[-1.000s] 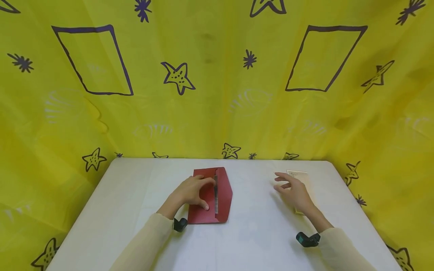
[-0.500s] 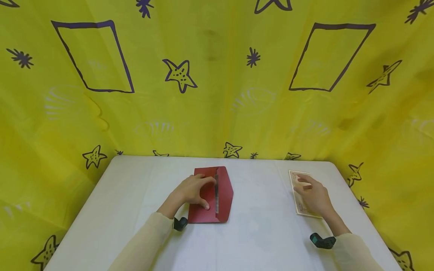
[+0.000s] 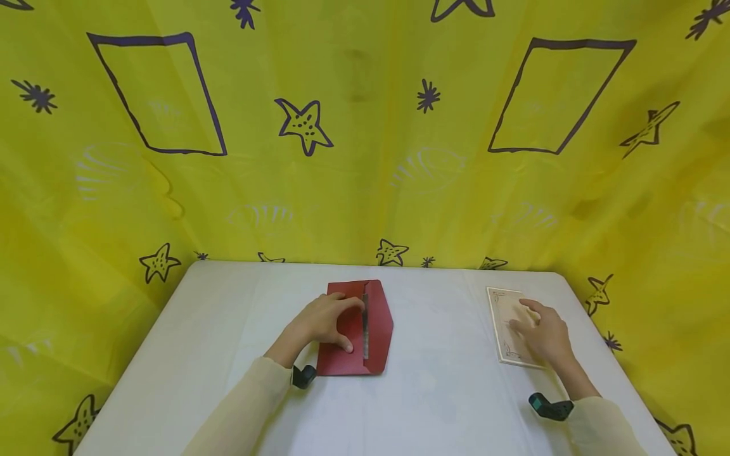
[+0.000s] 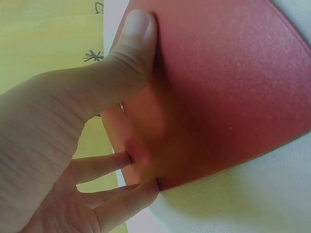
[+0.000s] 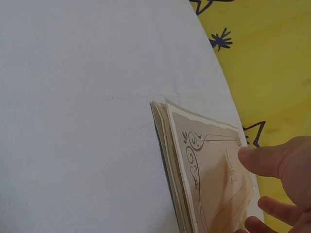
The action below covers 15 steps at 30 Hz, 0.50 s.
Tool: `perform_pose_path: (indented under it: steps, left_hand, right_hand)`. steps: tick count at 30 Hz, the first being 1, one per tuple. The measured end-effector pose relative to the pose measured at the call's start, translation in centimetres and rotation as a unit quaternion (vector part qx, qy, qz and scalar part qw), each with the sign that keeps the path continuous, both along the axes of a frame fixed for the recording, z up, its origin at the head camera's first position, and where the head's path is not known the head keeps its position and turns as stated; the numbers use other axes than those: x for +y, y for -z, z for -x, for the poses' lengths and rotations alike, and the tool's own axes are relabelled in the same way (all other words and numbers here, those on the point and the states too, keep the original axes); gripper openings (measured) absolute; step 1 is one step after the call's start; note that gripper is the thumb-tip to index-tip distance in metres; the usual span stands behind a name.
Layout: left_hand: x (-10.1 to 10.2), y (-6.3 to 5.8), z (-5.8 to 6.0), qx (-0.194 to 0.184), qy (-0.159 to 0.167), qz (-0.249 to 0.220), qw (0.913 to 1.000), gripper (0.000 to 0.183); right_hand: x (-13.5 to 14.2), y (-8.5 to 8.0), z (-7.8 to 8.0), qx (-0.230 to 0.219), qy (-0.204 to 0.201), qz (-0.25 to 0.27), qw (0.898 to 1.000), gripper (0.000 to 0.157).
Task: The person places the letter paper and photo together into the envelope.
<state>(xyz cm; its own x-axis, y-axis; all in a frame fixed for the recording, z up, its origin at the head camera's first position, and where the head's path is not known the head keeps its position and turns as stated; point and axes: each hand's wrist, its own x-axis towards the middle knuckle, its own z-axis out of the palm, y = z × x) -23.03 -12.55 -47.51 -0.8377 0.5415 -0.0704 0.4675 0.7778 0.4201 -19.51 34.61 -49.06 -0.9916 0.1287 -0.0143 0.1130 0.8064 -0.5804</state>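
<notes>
A red envelope (image 3: 342, 361) lies on the table with its pointed flap (image 3: 381, 329) unfolded to the right. A narrow greyish strip (image 3: 365, 342) shows along its mouth. My left hand (image 3: 322, 320) rests on the envelope, thumb and fingers spread apart. In the left wrist view the thumb presses on the red paper (image 4: 233, 87) and the fingertips touch it lower down. My right hand (image 3: 547, 332) is over a stack of cream cards (image 3: 504, 316) with scrollwork borders. In the right wrist view the thumb tip overlaps the top card (image 5: 218, 179) near its edge, the fingers lower and apart from the thumb.
A white cloth covers the table (image 3: 439, 392). Yellow curtain (image 3: 353, 190) with dark star drawings surrounds its back and sides. Small black cameras (image 3: 303, 377) are strapped at the wrists.
My right hand has moved rightward from the left side of the card stack to above its right part, uncovering more of the top card. My left hand has stayed on the envelope.
</notes>
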Motion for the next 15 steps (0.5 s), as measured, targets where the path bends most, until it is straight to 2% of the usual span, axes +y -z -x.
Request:
perform_pose_path:
  steps: [9,15]
  left_hand:
    - [0.04,0.01,0.05,-0.001,-0.001,0.005,1.0,0.076]
    - [0.12,0.0,0.06,-0.005,-0.006,0.005,1.0,0.077]
  right_hand:
    - [0.13,0.2,0.33,-0.004,-0.005,-0.031,0.999,0.066]
    - [0.26,0.48,0.48,-0.001,-0.008,-0.03,1.0,0.065]
